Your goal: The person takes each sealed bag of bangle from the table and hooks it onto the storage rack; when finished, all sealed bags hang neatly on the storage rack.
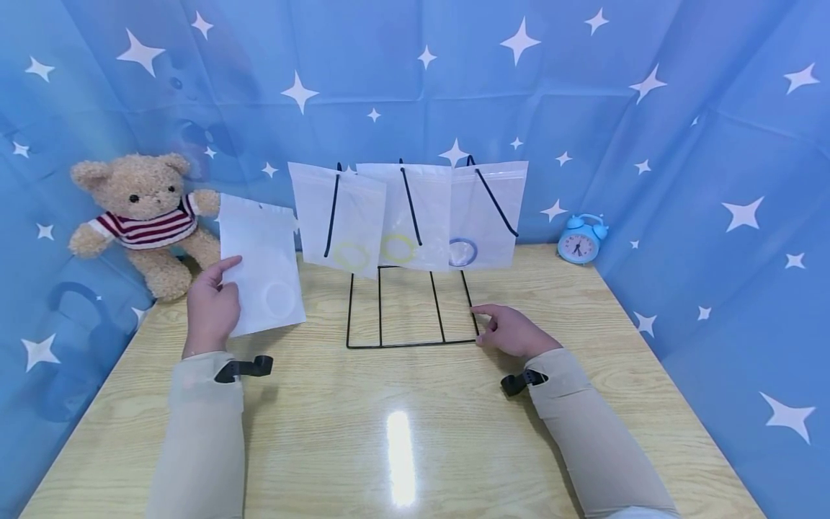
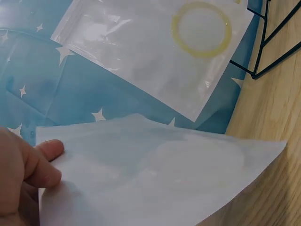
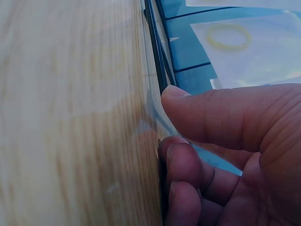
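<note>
My left hand [image 1: 214, 306] pinches the left edge of a white plastic bag [image 1: 259, 252] between thumb and fingers. A pale round shape shows through the bag's lower part, and a small notch is at its top edge. Three similar bags hang on the prongs of a black wire rack [image 1: 380, 310]: a left bag [image 1: 344, 209] and a middle bag [image 1: 428, 202] with yellowish rings, and a right bag [image 1: 496, 194] with a blue ring. At the front right corner of the rack's base, my right hand [image 1: 515, 331] grips the wire with thumb and curled fingers.
A teddy bear [image 1: 145, 194] in a striped shirt sits at the back left, right behind the held bag. A blue alarm clock [image 1: 580, 241] stands at the back right. Starry blue curtains [image 1: 402, 79] enclose the wooden table [image 1: 311, 432].
</note>
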Tool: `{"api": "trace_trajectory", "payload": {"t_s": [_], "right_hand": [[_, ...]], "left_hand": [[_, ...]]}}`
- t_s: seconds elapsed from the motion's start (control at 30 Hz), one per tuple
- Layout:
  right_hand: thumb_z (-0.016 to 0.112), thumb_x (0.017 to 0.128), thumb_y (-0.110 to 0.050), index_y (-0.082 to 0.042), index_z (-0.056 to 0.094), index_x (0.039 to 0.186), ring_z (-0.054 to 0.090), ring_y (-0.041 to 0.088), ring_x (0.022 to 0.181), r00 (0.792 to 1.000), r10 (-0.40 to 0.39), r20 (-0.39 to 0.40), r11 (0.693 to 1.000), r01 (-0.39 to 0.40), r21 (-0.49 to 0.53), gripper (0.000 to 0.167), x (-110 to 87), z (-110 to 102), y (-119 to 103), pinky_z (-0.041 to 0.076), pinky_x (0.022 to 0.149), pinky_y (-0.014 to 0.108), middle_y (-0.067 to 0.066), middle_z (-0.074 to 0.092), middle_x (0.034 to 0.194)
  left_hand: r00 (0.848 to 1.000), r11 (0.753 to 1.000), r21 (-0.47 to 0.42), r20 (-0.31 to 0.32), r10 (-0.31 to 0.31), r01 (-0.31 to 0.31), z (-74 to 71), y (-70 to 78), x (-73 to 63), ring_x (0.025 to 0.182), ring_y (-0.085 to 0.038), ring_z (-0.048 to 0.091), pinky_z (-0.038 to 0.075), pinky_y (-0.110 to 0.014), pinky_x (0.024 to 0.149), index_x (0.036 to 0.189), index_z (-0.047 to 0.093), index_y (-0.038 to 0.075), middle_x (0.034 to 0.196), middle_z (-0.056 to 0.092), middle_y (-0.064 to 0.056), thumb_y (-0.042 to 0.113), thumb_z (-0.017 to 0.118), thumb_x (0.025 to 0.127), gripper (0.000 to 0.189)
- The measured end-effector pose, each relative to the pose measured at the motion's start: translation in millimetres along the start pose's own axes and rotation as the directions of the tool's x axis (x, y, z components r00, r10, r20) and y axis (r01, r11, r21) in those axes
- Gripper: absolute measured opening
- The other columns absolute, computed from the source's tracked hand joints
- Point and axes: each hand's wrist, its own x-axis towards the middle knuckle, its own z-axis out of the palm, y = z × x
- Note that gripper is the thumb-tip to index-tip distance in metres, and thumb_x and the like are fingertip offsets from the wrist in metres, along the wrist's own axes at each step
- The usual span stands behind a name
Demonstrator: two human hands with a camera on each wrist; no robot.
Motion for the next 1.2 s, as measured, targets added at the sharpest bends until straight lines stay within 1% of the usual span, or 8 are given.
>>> {"api": "trace_trajectory", "payload": {"t_s": [0.13,0.2,0.33,0.43,0.57,0.83,1.07,1.2], "right_hand": [[0.075,0.098,-0.017,-0.019,0.049,0.159,0.054,0.024,0.074,1.000,-0.002,0.001,1.000,0.002,-0.001,0.067,0.1,-0.1,-0.2,0.046,0.063,0.037,0.008,0.062,0.090],[0.075,0.098,-0.017,-0.019,0.049,0.159,0.054,0.024,0.074,1.000,-0.003,0.001,1.000,0.003,-0.005,0.067,0.0,-0.1,-0.5,0.046,0.063,0.037,0.008,0.062,0.089],[0.074,0.098,-0.017,-0.019,0.049,0.159,0.054,0.024,0.074,1.000,-0.004,0.000,1.000,0.004,-0.009,0.066,-0.1,-0.2,-0.8,0.046,0.064,0.037,0.007,0.062,0.089],[0.074,0.098,-0.018,-0.019,0.049,0.159,0.054,0.024,0.074,1.000,-0.004,-0.002,1.000,0.004,-0.010,0.066,-0.1,-0.3,-0.5,0.046,0.064,0.037,0.007,0.062,0.090],[0.074,0.098,-0.018,-0.019,0.049,0.159,0.055,0.024,0.075,1.000,-0.004,-0.005,1.000,0.004,-0.014,0.066,-0.3,-0.3,-0.2,0.046,0.064,0.037,0.008,0.062,0.091],[0.074,0.098,-0.017,-0.019,0.049,0.159,0.055,0.024,0.077,1.000,-0.001,-0.005,1.000,0.001,-0.013,0.066,-1.1,-0.2,-1.8,0.046,0.066,0.036,0.007,0.062,0.092],[0.075,0.098,-0.017,-0.018,0.050,0.159,0.055,0.024,0.076,1.000,-0.001,-0.003,1.000,0.001,-0.008,0.066,-1.4,-0.4,-2.3,0.046,0.066,0.037,0.008,0.062,0.091],[0.075,0.098,-0.018,-0.018,0.049,0.159,0.055,0.024,0.076,1.000,-0.004,0.002,1.000,0.004,-0.005,0.066,-1.6,-0.6,-2.1,0.046,0.066,0.036,0.008,0.062,0.091]], "left_hand": [[0.995,0.997,-0.073,-0.098,0.004,-0.011,-1.7,-0.3,-0.3,0.134,-0.014,0.045,0.043,-0.028,0.088,0.150,0.062,0.024,0.159,0.051,0.006,0.005,0.035,0.105,0.056],[0.990,0.993,-0.115,-0.143,-0.001,-0.015,-2.6,-0.6,0.3,0.113,-0.012,0.051,0.040,-0.025,0.076,0.146,0.065,0.026,0.130,0.065,-0.002,0.004,0.036,0.104,0.056],[0.978,0.975,-0.223,-0.204,-0.034,-0.012,-4.9,1.5,-0.4,0.122,-0.006,0.050,0.041,-0.022,0.099,0.141,0.069,0.027,0.131,0.064,0.001,0.002,0.037,0.104,0.055],[0.970,0.945,-0.328,-0.231,-0.070,-0.010,-6.8,3.4,-1.5,0.125,-0.009,0.050,0.043,-0.025,0.099,0.137,0.072,0.026,0.140,0.059,0.005,0.000,0.039,0.103,0.054],[0.959,0.893,-0.449,-0.264,-0.107,-0.024,-8.1,4.3,-1.7,0.108,-0.012,0.056,0.046,-0.024,0.081,0.130,0.076,0.022,0.123,0.061,0.007,-0.004,0.044,0.101,0.051],[0.951,0.788,-0.612,-0.276,-0.136,-0.065,-7.9,2.6,1.7,0.123,-0.018,0.058,0.051,-0.034,0.094,0.124,0.079,0.013,0.139,0.064,0.001,-0.011,0.047,0.096,0.049],[0.949,0.736,-0.652,-0.311,-0.042,-0.181,0.7,1.0,3.5,0.122,-0.013,0.047,0.040,-0.022,0.085,0.112,0.080,0.001,0.125,0.063,0.001,-0.022,0.047,0.087,0.047],[0.965,0.729,-0.656,-0.263,0.022,-0.195,8.9,1.8,0.7,0.137,-0.012,0.041,0.040,-0.019,0.089,0.109,0.080,-0.004,0.131,0.064,-0.002,-0.027,0.045,0.082,0.049]]}}
